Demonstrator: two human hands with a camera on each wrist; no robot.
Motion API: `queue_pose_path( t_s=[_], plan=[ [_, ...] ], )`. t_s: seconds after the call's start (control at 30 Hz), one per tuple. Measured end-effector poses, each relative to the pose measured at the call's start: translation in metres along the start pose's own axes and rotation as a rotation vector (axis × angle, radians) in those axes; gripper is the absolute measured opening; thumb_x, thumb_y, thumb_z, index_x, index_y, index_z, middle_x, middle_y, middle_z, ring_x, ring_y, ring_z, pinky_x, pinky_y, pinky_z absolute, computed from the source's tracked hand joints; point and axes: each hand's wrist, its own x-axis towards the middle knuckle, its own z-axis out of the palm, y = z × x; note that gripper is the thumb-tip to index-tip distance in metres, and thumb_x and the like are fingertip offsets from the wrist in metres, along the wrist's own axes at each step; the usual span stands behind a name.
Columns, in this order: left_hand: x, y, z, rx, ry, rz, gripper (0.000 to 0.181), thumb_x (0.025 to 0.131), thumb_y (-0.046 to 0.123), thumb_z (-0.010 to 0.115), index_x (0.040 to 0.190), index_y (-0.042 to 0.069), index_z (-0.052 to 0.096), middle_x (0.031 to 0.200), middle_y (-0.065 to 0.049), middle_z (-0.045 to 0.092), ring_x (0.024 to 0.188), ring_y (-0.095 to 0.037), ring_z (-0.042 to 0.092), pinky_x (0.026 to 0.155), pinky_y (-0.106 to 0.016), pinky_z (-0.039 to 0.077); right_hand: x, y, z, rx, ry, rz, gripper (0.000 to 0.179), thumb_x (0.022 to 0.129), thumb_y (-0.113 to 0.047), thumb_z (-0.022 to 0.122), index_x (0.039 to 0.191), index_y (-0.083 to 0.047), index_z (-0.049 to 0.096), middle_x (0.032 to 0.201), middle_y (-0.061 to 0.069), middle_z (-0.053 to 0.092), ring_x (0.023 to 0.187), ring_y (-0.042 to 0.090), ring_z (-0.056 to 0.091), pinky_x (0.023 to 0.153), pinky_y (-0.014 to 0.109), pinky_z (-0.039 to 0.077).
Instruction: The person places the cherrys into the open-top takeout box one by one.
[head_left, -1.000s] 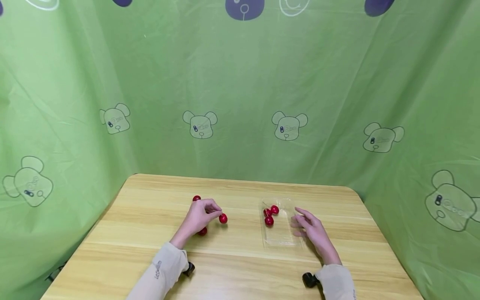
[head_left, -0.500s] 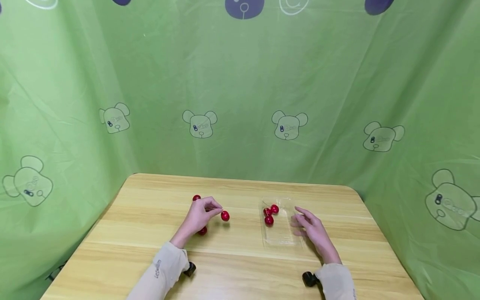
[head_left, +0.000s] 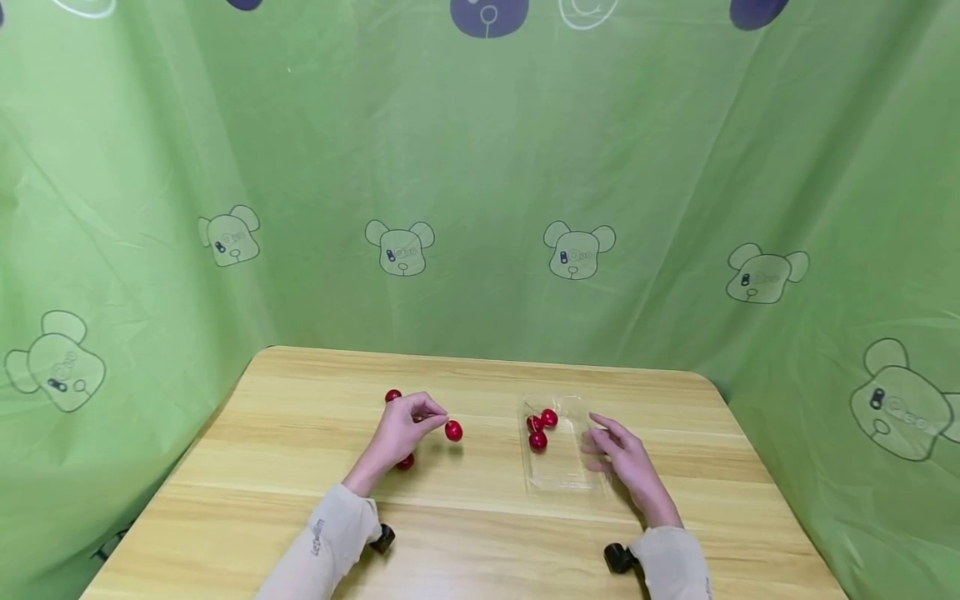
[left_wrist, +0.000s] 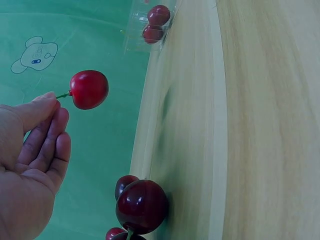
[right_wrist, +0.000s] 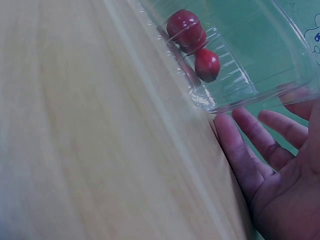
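Observation:
My left hand [head_left: 401, 429] pinches the green stem of a red cherry [left_wrist: 89, 89] between thumb and fingertips. The cherry hangs clear of the wooden table, its shadow below. Under and beside this hand lie several dark red cherries [left_wrist: 142, 206], partly hidden by it in the head view. To the right stands a clear plastic box [head_left: 562, 482] with 3 cherries [head_left: 537, 441] visible at its left side. My right hand [head_left: 628, 467] is at the box's right side, fingers spread and loosely straight, fingertips right at the wall; some show through the plastic.
The light wooden table [head_left: 480, 533] has rounded far corners. Green curtains [head_left: 480, 317] with bear drawings hang behind it and at both sides. A small black camera [head_left: 619, 558] sits at the right wrist, another [head_left: 382, 538] at the left.
My left hand has lifted the pinched cherry slightly and shifted it a little to the right. The right hand and the box have stayed in place.

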Motion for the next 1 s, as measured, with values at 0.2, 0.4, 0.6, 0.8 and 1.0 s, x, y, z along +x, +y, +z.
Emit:
queue_pose_path(
  t_s=[0.2,0.4,0.6,0.8,1.0],
  plan=[
    [0.000,0.001,0.002,-0.020,-0.006,-0.021,0.007,0.090,0.013,0.080,0.094,0.018,0.076,0.092,0.003,0.077,0.084,-0.012,0.070,0.074,-0.024,0.058,0.001,0.002,-0.001,0.002,0.000,0.008,0.055,0.112,-0.032,0.047,0.159,-0.006,0.035,0.140,0.030,0.053,0.106,0.013,0.071,0.086,0.031,0.062],
    [0.001,0.003,0.004,-0.019,0.009,0.000,0.007,0.090,0.014,0.081,0.094,0.018,0.077,0.092,0.004,0.077,0.083,-0.013,0.070,0.071,-0.024,0.057,0.001,0.000,0.000,-0.006,0.000,-0.002,0.056,0.112,-0.032,0.047,0.159,-0.006,0.035,0.141,0.030,0.053,0.107,0.015,0.071,0.085,0.032,0.062],
    [0.002,0.004,0.008,-0.012,0.013,-0.004,0.007,0.090,0.017,0.081,0.093,0.021,0.077,0.092,0.006,0.077,0.084,-0.013,0.069,0.072,-0.024,0.055,0.001,-0.001,0.001,-0.001,0.010,0.013,0.056,0.111,-0.034,0.049,0.159,-0.008,0.036,0.142,0.029,0.054,0.108,0.017,0.071,0.086,0.032,0.062],
    [0.001,0.006,0.014,-0.027,0.016,0.007,0.007,0.091,0.021,0.081,0.095,0.018,0.077,0.092,0.006,0.077,0.083,-0.014,0.067,0.070,-0.024,0.053,0.002,0.000,0.000,-0.002,0.009,0.012,0.057,0.111,-0.034,0.049,0.159,-0.007,0.036,0.141,0.029,0.054,0.108,0.017,0.071,0.086,0.032,0.062],
    [0.001,0.007,0.019,-0.042,0.015,0.006,0.009,0.090,0.023,0.081,0.095,0.015,0.077,0.092,0.006,0.078,0.085,-0.013,0.068,0.074,-0.026,0.055,0.002,0.003,-0.001,0.002,0.007,0.016,0.057,0.111,-0.033,0.049,0.159,-0.006,0.036,0.141,0.029,0.054,0.107,0.016,0.071,0.086,0.032,0.062]
  ],
)
